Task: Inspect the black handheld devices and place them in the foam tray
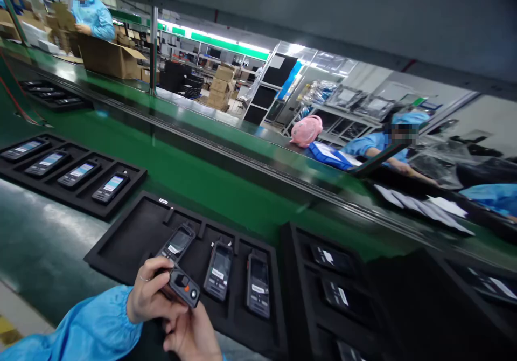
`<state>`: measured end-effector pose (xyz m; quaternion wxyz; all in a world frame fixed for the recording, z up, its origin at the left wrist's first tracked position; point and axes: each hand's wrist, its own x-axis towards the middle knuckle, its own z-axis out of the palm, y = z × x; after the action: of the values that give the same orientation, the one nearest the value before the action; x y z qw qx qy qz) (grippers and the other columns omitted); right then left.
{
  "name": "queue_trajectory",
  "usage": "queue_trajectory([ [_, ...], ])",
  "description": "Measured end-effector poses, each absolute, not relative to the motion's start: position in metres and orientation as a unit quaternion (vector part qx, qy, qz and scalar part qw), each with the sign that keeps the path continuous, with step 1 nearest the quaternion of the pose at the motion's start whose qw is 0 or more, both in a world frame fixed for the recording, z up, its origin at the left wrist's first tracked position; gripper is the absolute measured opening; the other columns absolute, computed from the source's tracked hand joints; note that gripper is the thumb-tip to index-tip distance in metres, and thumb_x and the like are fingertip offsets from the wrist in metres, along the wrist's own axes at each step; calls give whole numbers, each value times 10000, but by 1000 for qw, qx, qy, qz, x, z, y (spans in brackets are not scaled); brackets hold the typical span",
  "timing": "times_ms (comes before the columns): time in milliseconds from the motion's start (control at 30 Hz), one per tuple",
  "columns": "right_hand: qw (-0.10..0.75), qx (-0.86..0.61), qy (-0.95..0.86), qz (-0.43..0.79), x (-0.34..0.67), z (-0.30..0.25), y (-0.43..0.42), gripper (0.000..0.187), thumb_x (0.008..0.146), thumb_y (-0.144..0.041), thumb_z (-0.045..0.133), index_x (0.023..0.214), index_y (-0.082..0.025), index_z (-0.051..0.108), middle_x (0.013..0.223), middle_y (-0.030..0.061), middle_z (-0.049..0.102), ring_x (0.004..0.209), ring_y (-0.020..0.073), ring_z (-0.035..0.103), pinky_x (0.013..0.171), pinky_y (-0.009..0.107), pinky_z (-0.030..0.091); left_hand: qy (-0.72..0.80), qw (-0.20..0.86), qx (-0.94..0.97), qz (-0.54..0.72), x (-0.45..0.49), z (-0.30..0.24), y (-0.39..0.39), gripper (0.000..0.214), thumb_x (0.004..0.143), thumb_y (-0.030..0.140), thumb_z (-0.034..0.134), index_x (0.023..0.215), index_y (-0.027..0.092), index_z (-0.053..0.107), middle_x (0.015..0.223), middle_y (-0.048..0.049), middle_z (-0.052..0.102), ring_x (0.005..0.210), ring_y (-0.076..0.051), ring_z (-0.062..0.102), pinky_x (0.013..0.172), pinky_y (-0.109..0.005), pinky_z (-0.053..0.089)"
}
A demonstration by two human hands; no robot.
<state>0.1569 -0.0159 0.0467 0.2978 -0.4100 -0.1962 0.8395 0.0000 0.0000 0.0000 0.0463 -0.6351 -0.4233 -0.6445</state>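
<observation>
My left hand (151,296) is closed around a small black handheld device (181,287) with an orange button, held just above the near edge of a black foam tray (121,242). My right hand (191,334) sits right under the device with fingers curled against its lower end. The tray holds three similar black devices (218,270) lying in slots, and its left part is an empty recess. Both sleeves are light blue.
A second black tray (72,172) with several lit-screen devices lies on the green conveyor belt (194,183) to the left. More dark trays (335,291) sit to the right. Across the belt, people in blue coats work; cardboard boxes (105,56) stand at the far left.
</observation>
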Motion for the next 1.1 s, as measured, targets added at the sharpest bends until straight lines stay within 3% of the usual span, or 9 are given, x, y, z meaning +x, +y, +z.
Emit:
queue_trajectory([
  [133,360,-443,-234,787,151,39,-18,746,460,-875,886,775,-207,782,516,-62,536,461,87,468,415,200,463,-428,25,-626,-651,0,2,0,587,795,742,881,1140,320,661,1023,-53,745,813,-252,760,671,-387,676],
  [300,455,-497,-351,650,151,31,-23,628,606,-829,868,660,-235,673,588,-44,572,503,132,533,532,303,558,-480,-67,-597,-639,10,16,-1,639,929,599,823,1455,309,604,1226,-93,712,985,-285,779,791,-400,684],
  [400,492,-517,-448,539,158,32,-27,388,752,-595,879,687,-248,718,683,-8,667,634,189,638,627,318,575,-532,-206,-533,-625,17,23,0,673,964,558,790,1543,284,582,1352,-117,700,1185,-318,753,971,-422,662],
  [533,519,-510,-564,390,165,38,-32,106,888,-281,799,785,-282,774,750,-4,749,704,207,715,689,300,596,-549,-330,-446,-625,19,30,2,755,866,641,850,1483,258,644,1497,-150,661,1412,-380,641,1200,-531,537],
  [667,551,-468,-646,244,162,46,-33,133,966,-207,714,917,-310,783,790,-8,782,694,204,749,676,284,623,-545,-369,-414,-628,19,38,4,795,820,621,885,1480,247,649,1519,-157,663,1438,-392,617,1250,-593,479],
  [833,571,-428,-693,100,156,56,-32,159,1032,-192,636,1045,-283,766,803,14,797,678,211,764,675,295,646,-534,-399,-386,-638,23,43,3,779,802,588,905,1467,264,659,1514,-139,679,1433,-381,614,1253,-550,476],
  [1100,572,-438,-690,65,147,75,-32,141,1064,-217,628,980,-248,737,751,4,777,604,187,758,605,263,635,-526,-396,-340,-672,23,40,1,830,765,564,938,1473,270,621,1511,-119,670,1418,-348,628,1225,-469,477],
])
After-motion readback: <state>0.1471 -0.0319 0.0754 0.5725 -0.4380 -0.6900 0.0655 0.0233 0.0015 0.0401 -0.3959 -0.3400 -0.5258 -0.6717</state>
